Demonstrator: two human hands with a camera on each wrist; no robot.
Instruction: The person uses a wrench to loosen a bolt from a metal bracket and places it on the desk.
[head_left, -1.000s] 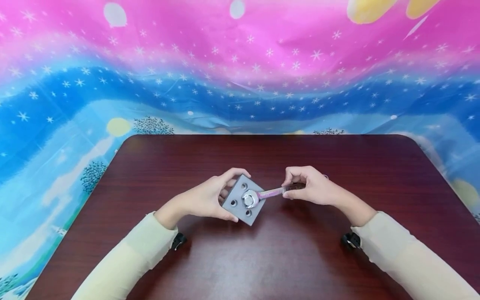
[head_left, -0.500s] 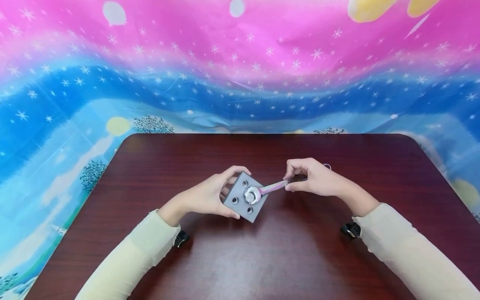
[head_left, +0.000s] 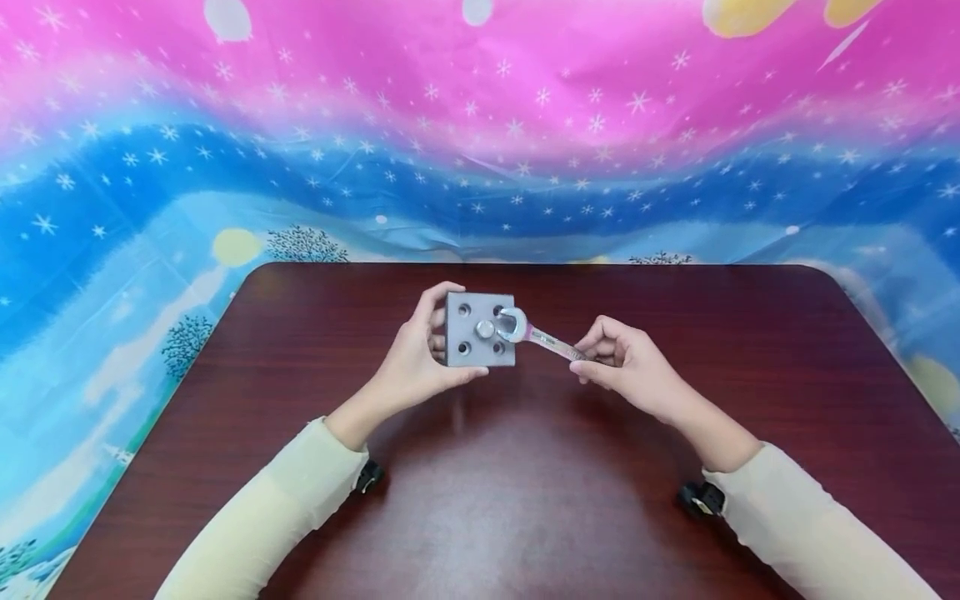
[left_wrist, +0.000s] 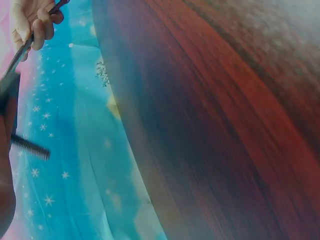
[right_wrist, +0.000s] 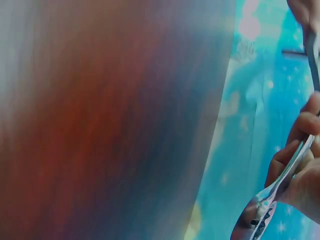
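Note:
A square grey metal block [head_left: 480,354] with a hole near each corner is held up by my left hand [head_left: 408,354], fingers behind it and thumb along its lower edge. At its centre sits a round-looking bolt head [head_left: 485,330]; the bolt's threaded shank [left_wrist: 31,147] sticks out of the back in the left wrist view. My right hand [head_left: 641,371] pinches the handle of a silver wrench [head_left: 551,342]. The wrench's forked end lies just right of the bolt head, over the block; whether they touch, I cannot tell. Its toothed ring end [right_wrist: 261,220] shows in the right wrist view.
Both hands work above a dark reddish-brown wooden table [head_left: 480,500] with rounded far corners. Behind it hangs a pink and blue cloth [head_left: 480,167] with snowflakes. Black wrist cameras [head_left: 701,498] sit under the cuffs.
The block has turned upright and moved up and away. The wrench's forked end has come off the bolt head to the right, and its handle now slopes down toward my right hand.

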